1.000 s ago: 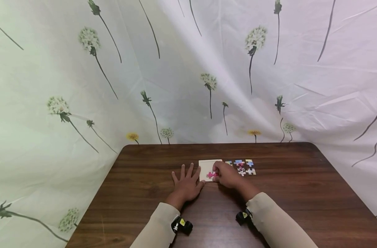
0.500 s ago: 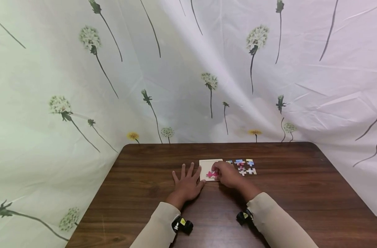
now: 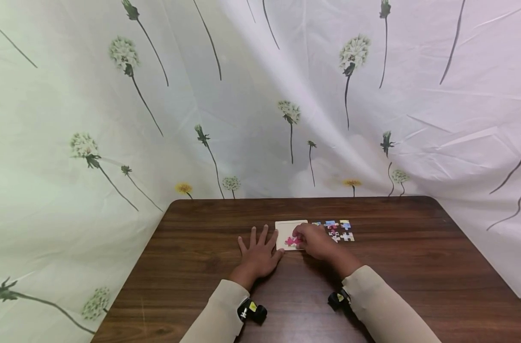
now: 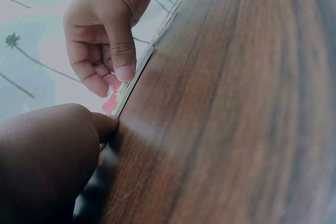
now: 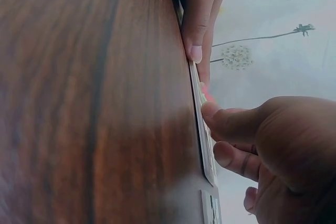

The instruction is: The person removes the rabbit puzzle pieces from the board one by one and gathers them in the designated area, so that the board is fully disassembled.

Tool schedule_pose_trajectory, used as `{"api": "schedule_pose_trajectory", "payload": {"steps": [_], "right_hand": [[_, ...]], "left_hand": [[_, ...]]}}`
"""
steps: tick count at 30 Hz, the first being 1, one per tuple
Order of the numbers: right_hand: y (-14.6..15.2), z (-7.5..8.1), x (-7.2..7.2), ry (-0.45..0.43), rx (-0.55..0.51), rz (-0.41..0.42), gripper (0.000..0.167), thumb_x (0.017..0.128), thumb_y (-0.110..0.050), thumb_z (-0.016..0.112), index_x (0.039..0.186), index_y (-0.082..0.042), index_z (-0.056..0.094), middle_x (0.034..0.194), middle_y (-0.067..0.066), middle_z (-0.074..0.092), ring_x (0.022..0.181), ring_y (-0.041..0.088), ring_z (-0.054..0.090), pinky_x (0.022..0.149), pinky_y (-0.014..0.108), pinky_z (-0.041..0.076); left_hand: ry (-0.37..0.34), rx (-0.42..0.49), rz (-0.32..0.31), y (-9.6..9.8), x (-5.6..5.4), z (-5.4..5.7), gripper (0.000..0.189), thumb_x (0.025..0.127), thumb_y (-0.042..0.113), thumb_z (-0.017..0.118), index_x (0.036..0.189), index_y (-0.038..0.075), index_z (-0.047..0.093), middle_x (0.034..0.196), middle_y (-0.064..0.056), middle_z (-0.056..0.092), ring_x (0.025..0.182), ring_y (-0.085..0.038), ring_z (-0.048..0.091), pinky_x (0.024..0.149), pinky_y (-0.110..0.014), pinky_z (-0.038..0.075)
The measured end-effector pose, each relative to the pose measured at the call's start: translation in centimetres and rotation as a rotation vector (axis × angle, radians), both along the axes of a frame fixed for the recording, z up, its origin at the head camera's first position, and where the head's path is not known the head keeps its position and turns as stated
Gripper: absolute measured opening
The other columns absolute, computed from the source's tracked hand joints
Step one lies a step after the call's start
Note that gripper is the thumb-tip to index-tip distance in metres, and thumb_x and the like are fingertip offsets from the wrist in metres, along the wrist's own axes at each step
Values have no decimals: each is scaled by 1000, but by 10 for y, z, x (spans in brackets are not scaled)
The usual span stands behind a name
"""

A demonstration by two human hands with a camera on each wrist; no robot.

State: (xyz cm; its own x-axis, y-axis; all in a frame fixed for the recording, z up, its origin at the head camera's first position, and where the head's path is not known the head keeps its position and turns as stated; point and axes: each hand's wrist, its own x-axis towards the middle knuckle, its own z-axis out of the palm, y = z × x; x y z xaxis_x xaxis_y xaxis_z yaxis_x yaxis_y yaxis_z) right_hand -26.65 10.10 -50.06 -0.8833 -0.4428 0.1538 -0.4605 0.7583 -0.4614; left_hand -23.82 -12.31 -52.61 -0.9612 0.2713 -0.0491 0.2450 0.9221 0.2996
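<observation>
A square cream puzzle board (image 3: 285,229) lies on the table with pink jigsaw pieces (image 3: 289,241) near its front edge. My left hand (image 3: 258,259) rests with fingers spread on the table at the board's left side, its thumb against the front left corner. Over the board's right part, my right hand (image 3: 315,242) curls its thumb and fingers round a jigsaw piece, most of which they hide. In the left wrist view the right thumb (image 4: 125,72) presses down at the piece, with pink and green (image 4: 111,103) showing beside it. The right wrist view has the same thumb (image 5: 211,111) low at the board's edge.
To the right of the board lie several loose jigsaw pieces, among them a blue and yellow one (image 3: 345,225) and a whitish one (image 3: 348,237). The brown wooden table (image 3: 200,247) ends at a flower-printed curtain (image 3: 252,143) behind.
Over the last second the right hand's fingertips have shifted very slightly on the board beside the pink pieces. The left hand stays in place.
</observation>
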Motion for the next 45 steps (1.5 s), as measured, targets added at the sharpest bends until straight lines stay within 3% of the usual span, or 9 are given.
{"api": "schedule_pose_trajectory", "payload": {"steps": [8, 16, 24, 35, 40, 45], "right_hand": [[0, 0, 1, 10, 25, -5, 16, 95, -11, 86, 108, -12, 77, 95, -2, 73, 91, 16, 69, 92, 52, 45], [0, -2, 0, 15, 41, -4, 16, 95, -12, 85, 110, -11, 78, 98, -1, 73, 94, 17, 70, 90, 47, 42], [2, -2, 2, 34, 24, -3, 17, 97, -6, 81, 114, -9, 77, 107, 3, 75, 97, 21, 71, 99, 62, 45], [27, -6, 8, 130, -14, 19, 20, 99, -5, 79, 116, -12, 74, 114, 2, 71, 99, 21, 66, 84, 43, 37], [38, -10, 12, 143, -40, -6, 20, 99, -6, 79, 116, -14, 73, 119, 3, 69, 117, 28, 64, 88, 52, 34], [49, -12, 18, 167, -85, -18, 19, 98, -7, 80, 114, -14, 73, 124, 6, 68, 121, 33, 62, 91, 61, 32]], "left_hand": [[-10, -3, 3, 0, 1, 0, 69, 113, 62, 42, 174, 29, 34, 185, -8, 20, 172, -47, 7, 126, -85, 2], [-6, -1, 3, 0, 1, -1, 69, 113, 62, 42, 174, 30, 34, 185, -8, 20, 172, -47, 7, 126, -85, 2], [-5, -4, 6, 0, 1, -1, 69, 113, 62, 43, 174, 30, 34, 185, -8, 20, 171, -47, 7, 126, -85, 2], [-12, 0, 10, 0, 1, 0, 69, 113, 62, 42, 174, 30, 32, 185, -8, 18, 172, -47, 5, 127, -84, 0], [-11, 7, 9, 0, 1, -1, 69, 113, 61, 43, 174, 29, 32, 185, -8, 18, 172, -47, 5, 127, -84, 0], [-7, 14, 5, -1, 0, -1, 69, 114, 60, 44, 174, 29, 32, 185, -9, 18, 172, -47, 5, 127, -84, 0]]}}
